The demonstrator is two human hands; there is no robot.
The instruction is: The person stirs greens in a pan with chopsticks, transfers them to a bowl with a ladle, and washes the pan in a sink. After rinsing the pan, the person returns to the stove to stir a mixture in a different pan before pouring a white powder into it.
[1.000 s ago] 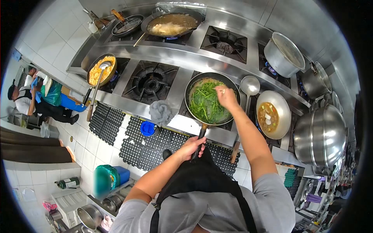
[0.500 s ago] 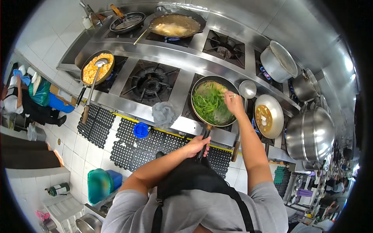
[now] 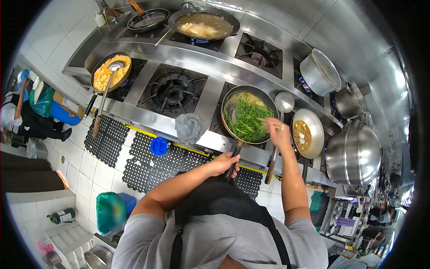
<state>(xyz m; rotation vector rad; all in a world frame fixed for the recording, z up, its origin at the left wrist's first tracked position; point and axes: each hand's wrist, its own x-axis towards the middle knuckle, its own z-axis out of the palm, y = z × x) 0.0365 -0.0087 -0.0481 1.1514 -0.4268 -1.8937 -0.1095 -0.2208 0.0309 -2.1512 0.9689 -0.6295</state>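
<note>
A frying pan with green leafy stalks and some yellowish food sits on a front burner. My left hand is wrapped round its black handle, close to my apron. Over the pan's right edge, my right hand grips a pale utensil, probably chopsticks, whose far end reaches into the greens. Just beyond that hand lies a metal ladle. To the right is a light metal pan holding brown sauce with white pieces.
Orange-yellow food and a ladle fill a pan at the left. A wok of bubbling liquid stands behind. Pots and a large steamer line the right. A grey cloth lies on the stove edge. Another person is at far left.
My right hand has moved down and to the right, and the utensil now shows in it. The greens sit more heaped to the right. The view has shifted slightly.
</note>
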